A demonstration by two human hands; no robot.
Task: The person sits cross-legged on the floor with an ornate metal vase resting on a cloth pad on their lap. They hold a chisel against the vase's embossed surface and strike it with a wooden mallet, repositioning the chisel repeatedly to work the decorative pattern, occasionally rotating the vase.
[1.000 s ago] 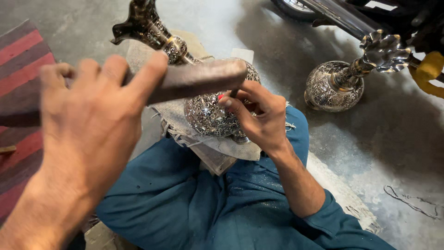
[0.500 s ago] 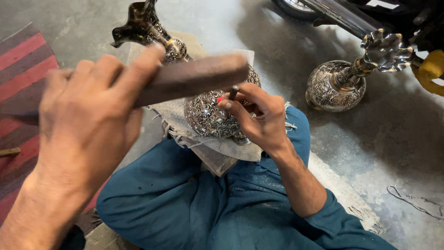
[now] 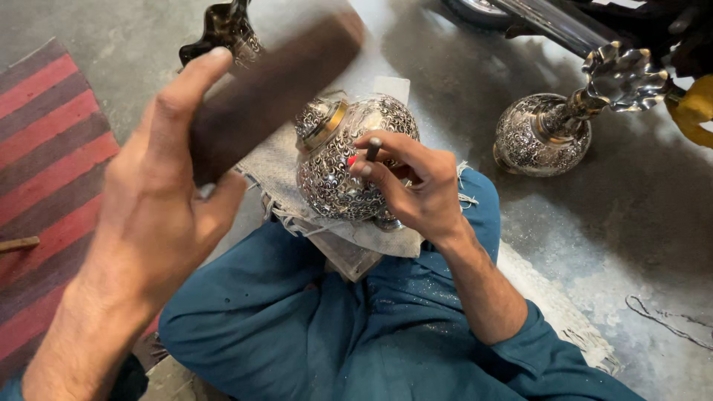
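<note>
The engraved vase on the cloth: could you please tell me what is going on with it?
The person's right hand holds a small dark punch with its tip against the engraved metal vase. The vase lies on a frayed cloth over their teal-clad leg. Their left hand grips a dark wooden block, raised above the vase. A second similar vase lies on the concrete floor.

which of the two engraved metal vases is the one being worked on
The engraved vase lying on the cloth under the right hand; the other vase stands untouched on the floor.
</note>
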